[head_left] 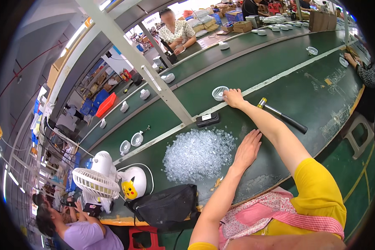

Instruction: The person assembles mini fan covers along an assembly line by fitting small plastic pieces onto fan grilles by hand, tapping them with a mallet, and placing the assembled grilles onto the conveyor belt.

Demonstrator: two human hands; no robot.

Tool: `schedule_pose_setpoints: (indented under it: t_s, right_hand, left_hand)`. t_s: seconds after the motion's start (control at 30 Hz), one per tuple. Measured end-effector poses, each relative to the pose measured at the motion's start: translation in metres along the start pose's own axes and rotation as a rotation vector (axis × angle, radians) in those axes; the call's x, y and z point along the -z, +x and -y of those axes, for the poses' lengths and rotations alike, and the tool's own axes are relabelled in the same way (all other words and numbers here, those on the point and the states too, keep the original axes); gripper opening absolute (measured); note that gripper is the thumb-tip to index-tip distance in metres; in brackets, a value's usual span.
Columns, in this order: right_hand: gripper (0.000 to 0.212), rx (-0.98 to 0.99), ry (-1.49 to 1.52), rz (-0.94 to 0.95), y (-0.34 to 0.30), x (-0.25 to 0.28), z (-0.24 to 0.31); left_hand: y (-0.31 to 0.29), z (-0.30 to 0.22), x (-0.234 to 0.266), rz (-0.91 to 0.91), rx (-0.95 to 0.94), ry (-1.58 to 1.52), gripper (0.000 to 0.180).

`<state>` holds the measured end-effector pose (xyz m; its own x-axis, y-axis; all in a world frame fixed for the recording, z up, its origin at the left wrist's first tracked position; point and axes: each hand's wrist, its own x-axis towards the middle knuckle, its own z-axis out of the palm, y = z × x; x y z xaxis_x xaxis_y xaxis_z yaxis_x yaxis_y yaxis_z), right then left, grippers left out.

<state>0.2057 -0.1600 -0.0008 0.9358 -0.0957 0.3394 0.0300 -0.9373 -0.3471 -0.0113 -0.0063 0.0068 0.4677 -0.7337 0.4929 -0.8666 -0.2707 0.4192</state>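
Observation:
My right hand (pixel 234 98) reaches out over the dark green bench, its fingers closed at the right edge of a round white slotted plastic cover (pixel 219 94). The fingertips are partly hidden there. My left hand (pixel 248 149) lies flat with the fingers stretched out and holds nothing. Just left of it spreads a large heap of small clear plastic pieces (pixel 199 154). A hammer (pixel 285 116) with a yellow head and black handle rests under and beside my right forearm. Behind the heap sits a small black box (pixel 207 119) with a white label.
A white fan (pixel 96 179), a white round cartoon-faced thing (pixel 133 183) and a black bag (pixel 166 204) stand at the left. More slotted covers (pixel 137 139) lie beyond a metal post (pixel 154 79). Co-workers sit across the line (pixel 177 35) and at the lower left (pixel 83 229).

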Motion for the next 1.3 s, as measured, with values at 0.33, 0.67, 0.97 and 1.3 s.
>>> schedule_pose_setpoints:
  t_s: [0.33,0.67,0.97,1.3]
  right_hand:
    - [0.025,0.422,0.053,-0.296,-0.130,0.092,0.013]
    - [0.061,0.220,0.817,0.271,-0.223,0.131,0.015]
    - [0.016,0.108,0.622,0.061,-0.230,0.126,0.010]
    - [0.011,0.329,0.507,-0.115,-0.229,0.136,0.026]
  left_hand:
    - [0.006,-0.007,0.018,-0.420,0.096,0.198,0.043]
    - [0.000,0.001,0.011,-0.263,0.089,0.293,0.032]
    - [0.003,-0.010,0.018,-0.333,0.115,0.407,0.032]
    - [0.005,-0.003,0.024,-0.435,0.110,0.352,0.016]
